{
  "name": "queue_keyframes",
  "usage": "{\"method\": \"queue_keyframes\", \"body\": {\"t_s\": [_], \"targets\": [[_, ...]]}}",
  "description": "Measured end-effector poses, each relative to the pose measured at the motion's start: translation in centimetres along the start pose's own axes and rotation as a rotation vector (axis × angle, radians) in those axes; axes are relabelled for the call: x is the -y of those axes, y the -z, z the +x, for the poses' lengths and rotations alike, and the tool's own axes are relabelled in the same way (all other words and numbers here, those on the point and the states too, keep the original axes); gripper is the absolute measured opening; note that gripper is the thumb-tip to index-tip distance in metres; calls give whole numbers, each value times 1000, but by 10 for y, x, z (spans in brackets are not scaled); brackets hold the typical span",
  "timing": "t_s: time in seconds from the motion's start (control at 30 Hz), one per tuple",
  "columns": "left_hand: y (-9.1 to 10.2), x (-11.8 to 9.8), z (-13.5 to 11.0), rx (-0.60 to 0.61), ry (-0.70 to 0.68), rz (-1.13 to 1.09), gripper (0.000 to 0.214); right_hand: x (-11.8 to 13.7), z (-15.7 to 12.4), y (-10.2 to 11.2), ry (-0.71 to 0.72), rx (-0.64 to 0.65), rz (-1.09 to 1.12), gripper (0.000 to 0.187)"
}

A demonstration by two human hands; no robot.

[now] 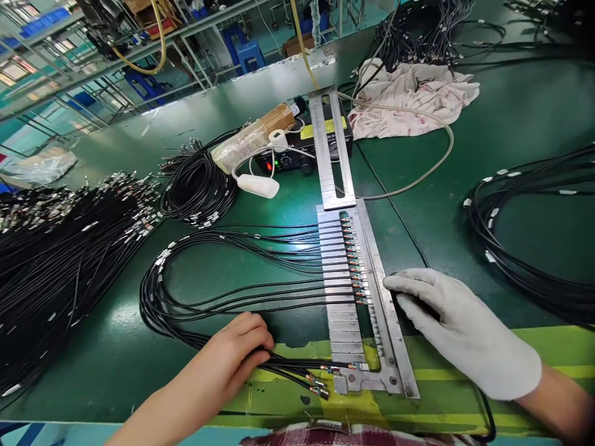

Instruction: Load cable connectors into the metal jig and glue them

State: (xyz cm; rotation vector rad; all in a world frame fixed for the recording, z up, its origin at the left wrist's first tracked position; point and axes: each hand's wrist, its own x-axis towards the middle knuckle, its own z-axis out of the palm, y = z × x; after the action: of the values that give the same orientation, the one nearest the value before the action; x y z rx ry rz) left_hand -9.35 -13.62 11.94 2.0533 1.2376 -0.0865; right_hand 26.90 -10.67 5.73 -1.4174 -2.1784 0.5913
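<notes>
Thumb and fingers of the bare left hand (pixel 237 353) pinch black cables (pixel 297 362) at the lower end of a slotted metal jig (pixel 344 337). The gloved right hand (pixel 465 334) rests slightly parted fingertips against the jig's right rail. More cables cross its upper slots, looping left over the green table (pixel 441 223). Farther off sits a crumpled cloth (pixel 413 105).

A factory-type workshop.
A heap of black cables (pixel 79 260) is spread at nine o'clock on a green workbench (pixel 441 229); a metal jig (pixel 344 337) is set near the centre, and metal racking (pixel 204 26) and a blue stool (pixel 251 56) are seen towards eleven.
</notes>
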Motion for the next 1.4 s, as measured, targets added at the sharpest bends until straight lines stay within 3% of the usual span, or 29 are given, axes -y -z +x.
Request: {"method": "queue_keyframes", "body": {"t_s": [0.13, 0.3, 0.43, 0.5, 0.57, 0.73, 0.83, 1.0, 1.1, 1.17, 1.3, 1.4], "targets": [[4, 3, -15, 16, 94, 148, 26, -3, -1, -1, 23, 3, 10, 28], [10, -7, -23, -34, 21, 283, 27, -4, -2, -1, 23, -7, 5, 28], [15, -14, -23, -360, -26, 364, 15, -3, -2, -1, 3, 9, 12, 29], [9, -15, -15, -523, -63, 424, 10, -2, -1, -1, -6, 14, 16, 29], [-2, -17, 0, -589, -119, 490, 9, -1, 1, 0, 0, 10, 19, 28], [-33, -28, 42, -578, -272, 511, 15, 2, 3, 2, 36, -10, 3, 30], [-39, -28, 51, -579, -316, 418, 15, 3, 3, 3, 31, 1, 3, 31], [-20, -24, 36, -614, -240, 210, 12, 2, 2, 2, -4, 9, 7, 30], [-1, -33, 29, -775, -127, 221, 7, 3, 4, 2, 7, 1, 26, 30], [2, -44, 34, -844, -128, 260, 6, 4, 5, 3, 13, -2, 34, 28], [-17, -56, 61, -672, -344, 234, 13, 6, 3, 4, 12, -14, 18, 29], [-33, -51, 75, -576, -399, 249, 17, 7, 0, 3, 15, -25, 1, 29]]}}
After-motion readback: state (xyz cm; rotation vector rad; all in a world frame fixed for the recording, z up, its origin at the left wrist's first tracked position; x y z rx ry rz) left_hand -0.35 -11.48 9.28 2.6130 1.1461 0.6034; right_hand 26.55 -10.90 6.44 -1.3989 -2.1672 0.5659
